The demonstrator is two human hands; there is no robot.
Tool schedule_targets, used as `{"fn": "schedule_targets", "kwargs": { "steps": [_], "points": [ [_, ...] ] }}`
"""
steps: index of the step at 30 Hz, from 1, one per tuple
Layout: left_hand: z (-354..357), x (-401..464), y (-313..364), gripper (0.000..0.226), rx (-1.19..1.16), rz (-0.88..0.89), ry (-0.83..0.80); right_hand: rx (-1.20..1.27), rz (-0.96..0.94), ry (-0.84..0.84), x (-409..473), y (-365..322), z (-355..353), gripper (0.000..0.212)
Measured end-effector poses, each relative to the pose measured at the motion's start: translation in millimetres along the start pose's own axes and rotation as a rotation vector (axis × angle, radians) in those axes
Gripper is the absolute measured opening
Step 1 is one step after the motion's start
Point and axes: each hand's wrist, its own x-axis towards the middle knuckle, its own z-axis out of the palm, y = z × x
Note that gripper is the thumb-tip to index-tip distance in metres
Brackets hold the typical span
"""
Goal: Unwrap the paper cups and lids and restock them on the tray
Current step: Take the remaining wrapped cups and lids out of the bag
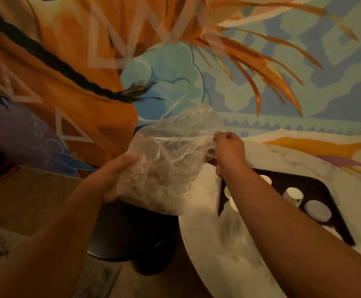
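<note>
Both forearms reach in from the near edge and meet on a crumpled clear wrap [171, 155] held up in the air. Left hand [115, 177] is closed on the wrap's near-left side, fingers curled around the bunched film; right hand [229, 151] is closed in a pinch on its far-right edge, so the film stretches between them along a near-left to far-right line. What the wrap holds, if anything, I cannot tell: the film is cloudy and folded, and no cup or lid shows clearly through it. Directly below it stands a dark bin [132, 229] on the floor, its inside hidden. To the right, lower than the hands, a black tray [325, 190] sits on a white marble table [218, 244]. On the tray stand a few white cups [293, 194], upside down it seems, with a round white lid [317, 210] just nearer, and more white pieces partly hidden behind the right arm. My guess is that the wrap is about emptied and due for the bin, which lies straight beneath it, closer to the left hand, while the tray is on the right hand's side. A painted wall [261, 82] fills the far view
</note>
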Motion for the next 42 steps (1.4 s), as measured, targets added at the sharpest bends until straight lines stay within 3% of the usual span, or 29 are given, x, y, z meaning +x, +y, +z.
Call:
{"fn": "schedule_targets", "kwargs": {
  "steps": [2,4,6,8,11,15,19,27,30,32,34,36,37,39,41,42],
  "points": [
    [-19.4,3.1,-17.2,0.078,0.131,-0.017,0.032,0.005,0.074,0.019,1.7,16.1,12.3,0.013],
    [-43.6,6.5,-21.5,0.042,0.046,0.066,0.249,0.007,0.214,-0.003,2.2,33.4,22.9,0.012],
    [-70.7,5.9,-22.4,0.017,-0.256,0.140,0.395,-0.015,0.363,-0.056,-0.3,52.0,33.4,0.012],
    [-85.8,1.4,-30.3,0.018,-0.336,0.175,0.463,-0.066,0.435,-0.120,-6.7,75.2,44.9,0.007],
    [-103.0,6.2,-62.6,0.015,-0.150,0.035,0.625,-0.150,0.509,-0.173,-15.0,119.3,58.8,0.015],
    [-144.7,20.8,-113.6,0.029,-0.057,-0.107,0.853,-0.330,0.633,-0.224,-25.7,182.1,65.7,0.024],
    [-184.6,41.0,-154.2,0.007,0.028,-0.235,0.845,-0.430,0.817,-0.323,-38.5,225.3,77.0,0.020],
    [-249.4,92.1,-218.0,0.041,0.312,-0.438,0.631,-0.546,1.015,-0.236,-40.9,292.1,94.7,0.023],
    [-268.2,109.6,-234.7,0.056,0.330,-0.487,0.521,-0.581,0.962,-0.210,-38.0,301.6,92.4,0.033],
    [-265.6,115.1,-231.6,0.063,0.398,-0.524,0.492,-0.770,0.822,-0.222,-37.6,306.6,90.4,0.046],
    [-262.5,115.9,-230.0,0.072,0.715,-0.510,0.511,-1.020,0.515,-0.176,-38.4,315.8,88.0,0.048],
    [-253.9,110.1,-226.5,0.073,1.048,-0.271,0.586,-1.072,0.102,-0.123,-41.5,320.8,91.2,0.041],
    [-248.0,107.2,-227.7,0.070,1.142,-0.126,0.539,-1.061,-0.084,-0.131,-41.8,323.0,96.1,0.035],
    [-237.4,108.0,-240.3,0.070,1.336,0.046,0.202,-1.082,-0.274,-0.259,-36.2,332.1,108.3,0.031],
    [-231.1,117.5,-263.6,0.082,1.506,0.016,-0.133,-1.138,-0.246,-0.520,-28.8,347.7,122.0,0.042],
    [-230.5,123.1,-274.8,0.090,1.551,-0.020,-0.218,-1.187,-0.190,-0.653,-26.6,356.6,127.5,0.052]
  ]
}}
